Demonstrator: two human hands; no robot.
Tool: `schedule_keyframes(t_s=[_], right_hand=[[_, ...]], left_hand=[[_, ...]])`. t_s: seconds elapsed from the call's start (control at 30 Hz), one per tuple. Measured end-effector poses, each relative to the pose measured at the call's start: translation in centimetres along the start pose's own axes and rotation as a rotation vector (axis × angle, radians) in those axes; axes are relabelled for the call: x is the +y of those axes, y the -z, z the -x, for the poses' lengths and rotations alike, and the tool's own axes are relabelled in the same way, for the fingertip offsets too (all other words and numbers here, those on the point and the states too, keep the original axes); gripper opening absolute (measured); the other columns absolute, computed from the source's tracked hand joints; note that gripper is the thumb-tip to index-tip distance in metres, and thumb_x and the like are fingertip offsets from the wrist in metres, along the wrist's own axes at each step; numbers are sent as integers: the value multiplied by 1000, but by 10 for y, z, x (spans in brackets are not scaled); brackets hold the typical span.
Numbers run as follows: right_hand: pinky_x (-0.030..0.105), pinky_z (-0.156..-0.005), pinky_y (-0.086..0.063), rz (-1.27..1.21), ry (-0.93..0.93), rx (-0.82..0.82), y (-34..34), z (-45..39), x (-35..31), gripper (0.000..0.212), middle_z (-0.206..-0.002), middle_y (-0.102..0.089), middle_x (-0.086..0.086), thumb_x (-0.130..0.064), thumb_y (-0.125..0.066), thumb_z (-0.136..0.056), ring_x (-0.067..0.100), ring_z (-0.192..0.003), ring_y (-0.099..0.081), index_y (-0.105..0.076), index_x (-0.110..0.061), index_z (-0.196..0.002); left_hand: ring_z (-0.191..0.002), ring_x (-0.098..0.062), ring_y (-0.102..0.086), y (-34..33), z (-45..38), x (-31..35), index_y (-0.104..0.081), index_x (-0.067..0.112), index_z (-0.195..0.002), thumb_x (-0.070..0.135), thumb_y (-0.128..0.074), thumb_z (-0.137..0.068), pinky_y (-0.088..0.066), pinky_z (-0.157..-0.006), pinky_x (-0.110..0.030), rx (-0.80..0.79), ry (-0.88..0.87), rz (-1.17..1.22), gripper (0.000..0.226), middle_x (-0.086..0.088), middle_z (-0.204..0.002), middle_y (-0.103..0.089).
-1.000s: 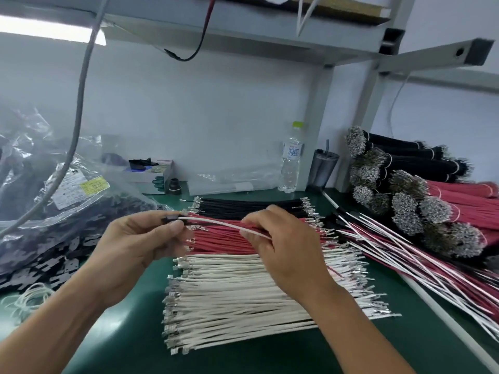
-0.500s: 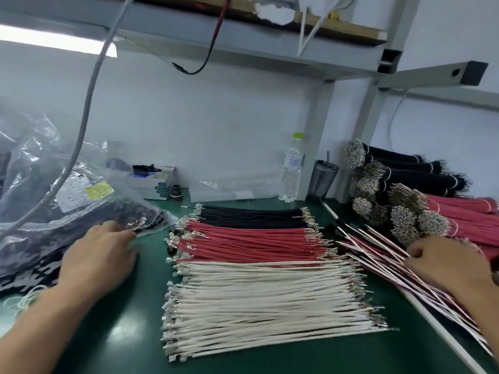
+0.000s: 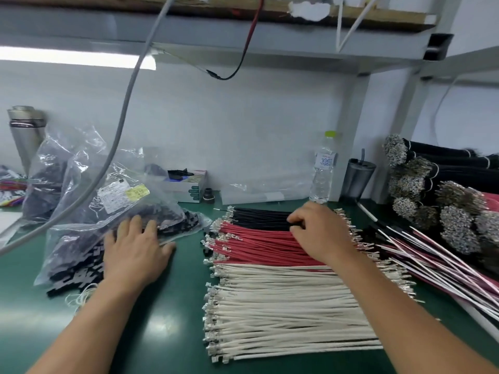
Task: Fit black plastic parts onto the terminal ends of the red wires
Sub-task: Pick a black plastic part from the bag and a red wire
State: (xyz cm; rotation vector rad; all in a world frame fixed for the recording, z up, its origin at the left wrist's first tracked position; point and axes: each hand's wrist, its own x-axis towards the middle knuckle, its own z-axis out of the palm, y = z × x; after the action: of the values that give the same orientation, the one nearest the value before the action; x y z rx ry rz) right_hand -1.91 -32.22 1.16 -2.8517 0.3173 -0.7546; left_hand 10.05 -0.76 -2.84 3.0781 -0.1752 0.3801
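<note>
A row of red wires (image 3: 256, 241) with metal terminals lies flat on the green table (image 3: 175, 306), between a row of black wires (image 3: 259, 217) behind and white wires (image 3: 283, 306) in front. My right hand (image 3: 321, 233) rests over the red and black rows, its curled fingertips touching the black wires. Whether it grips one is hidden. My left hand (image 3: 135, 249) lies palm down, fingers apart, at the mouth of a clear bag of black plastic parts (image 3: 81, 255).
Assembled wires (image 3: 432, 265) fan out at the right, beside tied bundles of black and red wires (image 3: 445, 206). A water bottle (image 3: 322, 171), a dark cup (image 3: 359, 179) and a small box (image 3: 189, 184) stand along the back wall. A grey hose (image 3: 121, 130) hangs over the bag.
A second ago both hands held one white wire with a black part. The right hand then went to the right pile and has now come back left onto the wire rows; the left stays at the bag.
</note>
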Motion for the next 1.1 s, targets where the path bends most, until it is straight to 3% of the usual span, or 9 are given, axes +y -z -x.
schedule_keyframes(t_s=[0.17, 0.33, 0.4, 0.53, 0.67, 0.77, 0.83, 0.93, 1.1], right_hand=[[35, -94, -50, 39, -25, -168, -33, -36, -20, 35, -131, -64, -7, -19, -59, -93, 17, -120, -60, -69, -30, -125], [39, -104, -44, 74, -72, -361, -52, -58, -19, 40, -147, -54, 1, -30, -49, -103, 25, -133, -51, -54, -27, -142], [40, -104, -44, 105, -45, -360, -56, -64, -20, 40, -147, -53, 2, -36, -48, -103, 26, -134, -49, -54, -27, -142], [41, -101, -47, 98, 7, -320, -60, -70, -22, 35, -139, -57, 2, -39, -52, -102, 26, -129, -52, -64, -27, -133], [32, -83, -50, 5, 20, -268, -63, -75, -18, 17, -114, -72, -7, -33, -62, -97, 16, -106, -65, -76, -28, -106], [29, -78, -46, -8, 19, -265, -63, -76, -17, 11, -108, -72, -11, -32, -64, -96, 13, -100, -66, -75, -31, -98], [30, -82, -47, -22, 26, -281, -65, -74, -18, 14, -114, -71, -12, -31, -64, -96, 14, -108, -65, -73, -33, -106], [34, -96, -47, -69, 18, -334, -66, -72, -22, 36, -131, -64, -8, -31, -62, -97, 18, -122, -59, -62, -34, -133], [34, -92, -48, -23, 38, -328, -62, -73, -25, 28, -129, -65, -5, -30, -64, -97, 19, -118, -60, -69, -31, -124]], left_hand=[[-136, -38, -44, 9, -6, -18, -50, 17, -139, 62, -56, -90, -39, -111, -47, 20, 175, 59, 66, -18, -144, -48], [-148, -40, -31, 7, -25, -22, -29, 14, -154, 70, -45, -94, -26, -118, -61, -68, 294, 183, 83, -18, -161, -33], [-144, -39, -40, 1, -40, -27, -36, 11, -151, 71, -44, -94, -31, -117, -61, -105, 314, 204, 83, -17, -158, -40], [-121, -36, -61, -2, -66, -35, -58, 7, -127, 69, -46, -95, -50, -103, -46, -172, 205, 341, 71, -18, -138, -61], [-127, -35, -59, -1, -66, -30, -47, 19, -143, 76, -48, -89, -50, -104, -46, -140, 102, 332, 79, -13, -146, -58], [-126, -32, -60, -2, -55, -24, -39, 29, -148, 77, -46, -89, -52, -97, -44, -105, 59, 283, 77, -6, -144, -60], [-124, -31, -61, -5, -45, -17, -39, 31, -146, 75, -45, -91, -51, -93, -43, -77, 43, 238, 71, -5, -141, -61], [-132, -33, -51, -7, -29, -6, -42, 29, -144, 71, -43, -93, -47, -103, -48, -26, 26, 174, 66, -7, -145, -54], [-132, -33, -47, -5, -8, 12, -40, 30, -146, 63, -41, -99, -44, -104, -49, -21, -44, 168, 58, -8, -143, -51]])
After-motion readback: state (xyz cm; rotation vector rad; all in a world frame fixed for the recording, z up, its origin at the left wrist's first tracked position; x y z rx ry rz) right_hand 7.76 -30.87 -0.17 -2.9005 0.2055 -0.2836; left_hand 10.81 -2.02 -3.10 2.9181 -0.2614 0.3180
